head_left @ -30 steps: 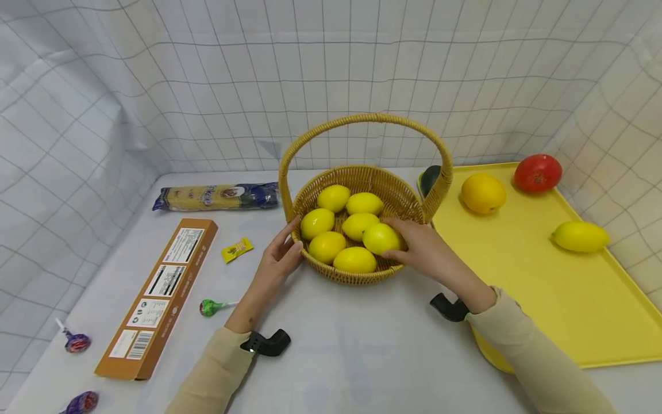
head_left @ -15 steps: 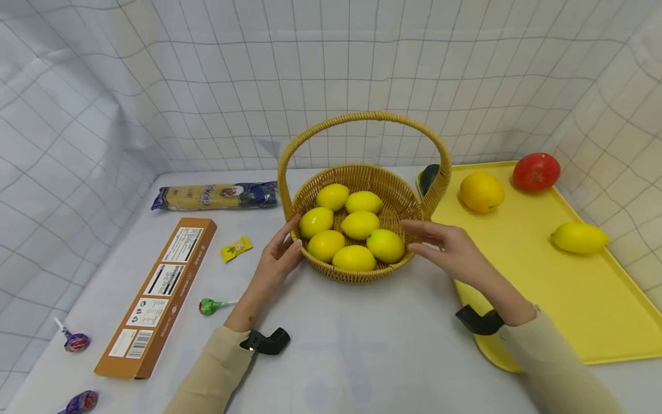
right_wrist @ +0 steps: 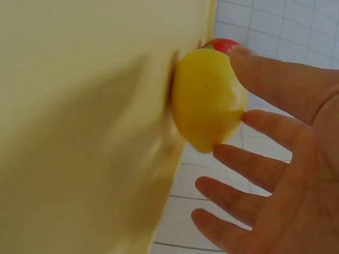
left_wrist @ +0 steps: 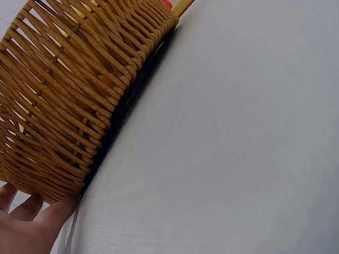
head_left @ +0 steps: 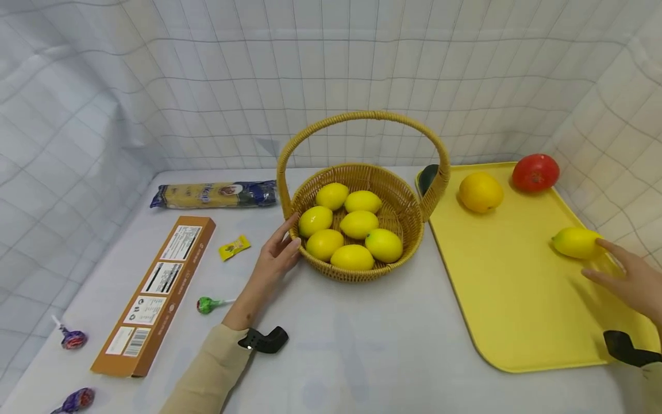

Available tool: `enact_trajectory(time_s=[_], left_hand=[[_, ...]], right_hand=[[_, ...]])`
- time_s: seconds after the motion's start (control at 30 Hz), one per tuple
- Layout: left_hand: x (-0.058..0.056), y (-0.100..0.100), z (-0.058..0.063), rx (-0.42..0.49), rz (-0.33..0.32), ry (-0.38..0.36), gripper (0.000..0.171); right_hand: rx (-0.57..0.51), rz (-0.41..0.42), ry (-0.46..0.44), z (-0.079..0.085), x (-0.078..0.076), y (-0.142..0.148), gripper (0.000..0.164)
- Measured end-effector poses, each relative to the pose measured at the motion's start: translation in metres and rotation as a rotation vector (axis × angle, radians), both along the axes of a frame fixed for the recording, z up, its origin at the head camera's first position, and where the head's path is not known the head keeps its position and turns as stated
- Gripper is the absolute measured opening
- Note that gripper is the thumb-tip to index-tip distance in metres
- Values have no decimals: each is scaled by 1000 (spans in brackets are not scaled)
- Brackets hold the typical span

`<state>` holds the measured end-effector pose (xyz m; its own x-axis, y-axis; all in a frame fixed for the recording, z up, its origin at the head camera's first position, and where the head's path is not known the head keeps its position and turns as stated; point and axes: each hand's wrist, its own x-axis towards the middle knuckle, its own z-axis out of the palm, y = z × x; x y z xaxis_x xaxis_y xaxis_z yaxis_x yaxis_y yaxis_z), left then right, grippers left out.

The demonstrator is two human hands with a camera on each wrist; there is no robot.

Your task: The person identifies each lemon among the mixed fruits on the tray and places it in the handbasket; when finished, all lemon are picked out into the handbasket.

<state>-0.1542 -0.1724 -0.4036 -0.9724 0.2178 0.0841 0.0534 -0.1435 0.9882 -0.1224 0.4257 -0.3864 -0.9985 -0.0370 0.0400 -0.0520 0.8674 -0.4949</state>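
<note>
My left hand (head_left: 272, 257) rests against the left side of the woven basket (head_left: 408, 241), its fingertips at the rim. In the left wrist view, fingers (left_wrist: 55, 211) touch the lower part of the wicker wall. Several yellow lemons (head_left: 353, 257) lie inside the basket, mostly toward its left and front. At the far right, my right hand (head_left: 631, 282) is beside a single lemon (head_left: 576, 242) on the yellow tray (head_left: 517, 299). In the right wrist view its fingers are spread, with the thumb and fingertips right at the lemon (right_wrist: 206, 100).
The tray also bears an orange-yellow fruit (head_left: 481, 192), a red tomato-like fruit (head_left: 535, 172) and a dark green item (head_left: 428, 177) behind the basket handle. On the left are a pasta packet (head_left: 214, 195), a long brown box (head_left: 155, 296), a yellow wrapped candy (head_left: 234, 247) and lollipops (head_left: 205, 305).
The right hand let go of a lemon in the basket's right front, then moved right across the tray to the lone lemon. The left hand stays at the basket.
</note>
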Motion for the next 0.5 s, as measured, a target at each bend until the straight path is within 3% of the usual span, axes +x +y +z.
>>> enact_trajectory(time_s=[0.1,0.23,0.4,0.5], left_hand=[[0,0,0,0,-6,-1,53],[0,0,0,-2,1,3,52],[0,1,-2,3,-2,-10,53],[-1,2,-5,12,-7,-6,53]], right_hand=[[-60,60,35,-6,0,5,70],[-80,82,116,-3,-17,-2,63],[-109,-5,-28,1,-43,-11,75],[-88,-78,-27,1,-55,-16,74]])
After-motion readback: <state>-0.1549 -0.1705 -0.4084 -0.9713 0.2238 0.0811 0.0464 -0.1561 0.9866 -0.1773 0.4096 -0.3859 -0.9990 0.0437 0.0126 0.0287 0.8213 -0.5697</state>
